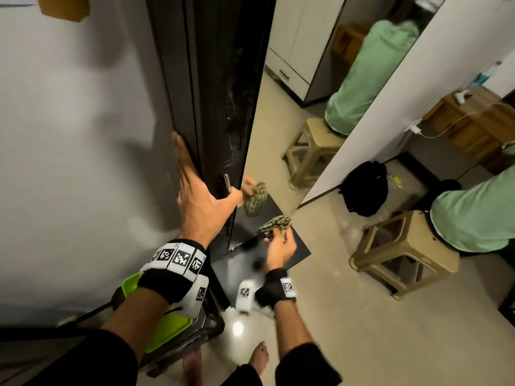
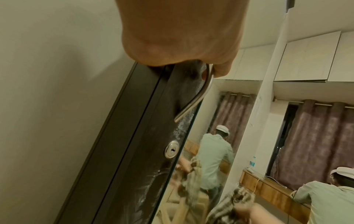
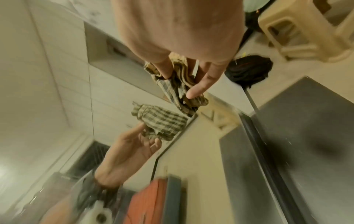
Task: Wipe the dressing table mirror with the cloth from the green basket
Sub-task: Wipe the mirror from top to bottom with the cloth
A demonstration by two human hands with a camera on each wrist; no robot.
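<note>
The tall mirror (image 1: 281, 121) is set in a dark door frame with a metal handle (image 1: 227, 183). My left hand (image 1: 200, 201) lies flat on the frame, with straight fingers along its left edge and the thumb against the handle (image 2: 199, 98). My right hand (image 1: 278, 246) pinches a bunched green-and-white checked cloth (image 1: 274, 224) and holds it against the mirror's bottom corner. In the right wrist view the cloth (image 3: 180, 91) sits between thumb and fingers, with its reflection just below. The green basket (image 1: 167, 330) stands low at the left, behind my left forearm.
A dark shelf (image 1: 245, 263) juts out under the mirror. To the right are a beige plastic stool (image 1: 404, 254), a seated person in a green shirt (image 1: 473, 213), a black backpack (image 1: 365, 188) and a wooden desk (image 1: 479, 121). A white wall (image 1: 69, 135) fills the left.
</note>
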